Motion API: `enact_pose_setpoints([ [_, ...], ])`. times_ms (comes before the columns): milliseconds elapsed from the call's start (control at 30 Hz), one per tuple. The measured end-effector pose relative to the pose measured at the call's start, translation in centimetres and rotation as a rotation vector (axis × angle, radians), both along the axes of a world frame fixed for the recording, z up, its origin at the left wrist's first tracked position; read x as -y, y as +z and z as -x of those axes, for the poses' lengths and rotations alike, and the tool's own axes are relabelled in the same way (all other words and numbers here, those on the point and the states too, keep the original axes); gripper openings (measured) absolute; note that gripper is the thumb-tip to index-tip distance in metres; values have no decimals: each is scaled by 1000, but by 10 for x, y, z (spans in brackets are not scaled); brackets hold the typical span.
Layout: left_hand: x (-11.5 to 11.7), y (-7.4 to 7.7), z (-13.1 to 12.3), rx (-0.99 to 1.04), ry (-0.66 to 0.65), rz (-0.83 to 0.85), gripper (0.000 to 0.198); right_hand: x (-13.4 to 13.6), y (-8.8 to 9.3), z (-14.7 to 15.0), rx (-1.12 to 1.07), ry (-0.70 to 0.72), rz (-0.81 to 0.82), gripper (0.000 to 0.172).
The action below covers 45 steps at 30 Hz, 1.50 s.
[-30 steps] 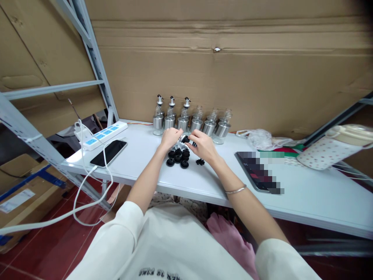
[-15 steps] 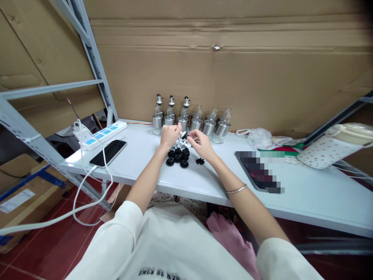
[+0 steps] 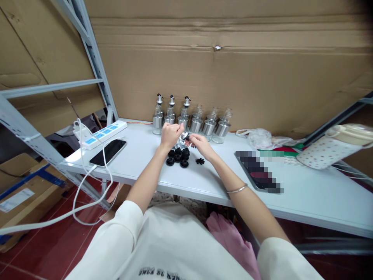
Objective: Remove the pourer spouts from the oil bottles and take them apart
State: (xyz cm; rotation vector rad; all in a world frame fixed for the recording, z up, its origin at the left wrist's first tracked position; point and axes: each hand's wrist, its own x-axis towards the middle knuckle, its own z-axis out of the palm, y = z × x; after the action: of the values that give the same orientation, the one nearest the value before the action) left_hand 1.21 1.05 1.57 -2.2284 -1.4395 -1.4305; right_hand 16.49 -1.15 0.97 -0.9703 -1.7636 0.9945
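Observation:
Both hands meet over the middle of the white table. My left hand is closed around a silver-and-black bottle pourer, much of which its fingers hide. The fingertips of my right hand pinch the pourer's black end from the other side. Below them lie several silver pourer tops, partly covered by the hands. Nearer to me is a cluster of black ribbed stoppers. Small black toothed pieces lie to its right.
Glass bottles with metal sleeves stand in rows at the back; 3 carry pourers. To the left are a power strip and a phone with a white cable. On the right lie another phone, a plastic bag and a dotted kettle.
My right hand has moved slightly left, and its fingers have closed on the black end of the pourer. The left hand has turned a little and still holds the pourer.

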Motion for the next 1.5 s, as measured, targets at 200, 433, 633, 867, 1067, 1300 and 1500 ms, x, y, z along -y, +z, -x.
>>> enact_pose_setpoints([
  [200,0,0,1,-49,57,-19,48,4,1,2,99,-105,-169,22],
  [433,-2,2,2,-109,147,15,51,2,3,-2,428,-315,-737,9],
  [633,-3,4,5,-140,210,96,55,1,6,-9,553,-348,-1047,12],
  [867,-5,0,7,-103,174,174,61,0,4,-14,508,-346,-1023,15],
  [1067,-7,1,15,-9,312,347,56,-2,4,-20,322,-369,-930,16],
  [1300,-8,-5,12,-128,294,645,42,0,5,-19,292,-356,-880,20],
  [1500,-6,-5,12,-129,282,683,31,2,7,-19,306,-342,-872,21],
])
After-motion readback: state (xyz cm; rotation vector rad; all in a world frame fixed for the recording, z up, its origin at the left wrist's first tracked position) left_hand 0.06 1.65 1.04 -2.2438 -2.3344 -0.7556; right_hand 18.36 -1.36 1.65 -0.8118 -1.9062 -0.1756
